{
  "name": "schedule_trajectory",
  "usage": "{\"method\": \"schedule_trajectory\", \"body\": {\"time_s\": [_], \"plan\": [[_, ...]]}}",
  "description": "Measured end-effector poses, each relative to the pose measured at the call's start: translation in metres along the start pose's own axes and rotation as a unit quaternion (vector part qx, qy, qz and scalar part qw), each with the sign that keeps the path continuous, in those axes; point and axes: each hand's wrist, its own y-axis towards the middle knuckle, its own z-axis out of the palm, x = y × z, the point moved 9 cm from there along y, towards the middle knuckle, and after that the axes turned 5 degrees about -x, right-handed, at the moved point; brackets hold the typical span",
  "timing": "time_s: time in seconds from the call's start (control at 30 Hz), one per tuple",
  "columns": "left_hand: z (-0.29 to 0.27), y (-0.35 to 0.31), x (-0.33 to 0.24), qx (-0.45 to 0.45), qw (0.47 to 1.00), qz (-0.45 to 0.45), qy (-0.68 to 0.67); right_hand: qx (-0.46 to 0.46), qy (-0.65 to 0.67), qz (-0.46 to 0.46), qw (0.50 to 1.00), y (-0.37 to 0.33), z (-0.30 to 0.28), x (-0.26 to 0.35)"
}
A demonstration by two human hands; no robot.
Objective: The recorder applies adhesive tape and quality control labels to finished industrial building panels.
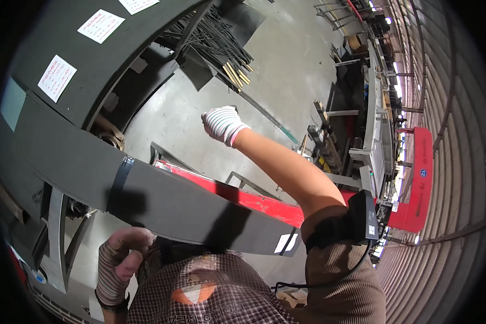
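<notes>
Checked apron cloth (227, 281) fills the bottom centre. Above it, a long dark panel (173, 201) slants from mid-left down to lower centre-right. Nearer it is the left hand (123, 260), half curled with thumb parted, just below its lower edge; the right hand (222, 124), fisted, contents unclear, hangs beyond its upper edge.

1. The gloved right hand (221, 124) is held curled near 11 o'clock.
2. The left hand (116, 260) is held half-curled at 8 o'clock, beside a dark panel (167, 208).
3. Dark rods (213, 46) are heaped toward 12 o'clock.
</notes>
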Motion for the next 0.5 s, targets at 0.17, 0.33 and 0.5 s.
{"method": "schedule_trajectory", "body": {"time_s": [0.17, 0.33, 0.5], "plan": [[0.004, 0.004, -0.017, 0.016, 0.998, 0.054, 0.015, -0.044, 0.036, 0.048, 0.997, 0.011, -0.007, -0.009], [-0.023, 0.0, -0.006, -0.074, 0.996, 0.055, -0.006, -0.175, 0.208, 0.094, 0.958, 0.023, -0.059, -0.024], [-0.048, -0.007, 0.01, -0.116, 0.991, 0.06, 0.027, -0.178, 0.285, 0.102, 0.936, 0.026, -0.106, -0.029]]}}
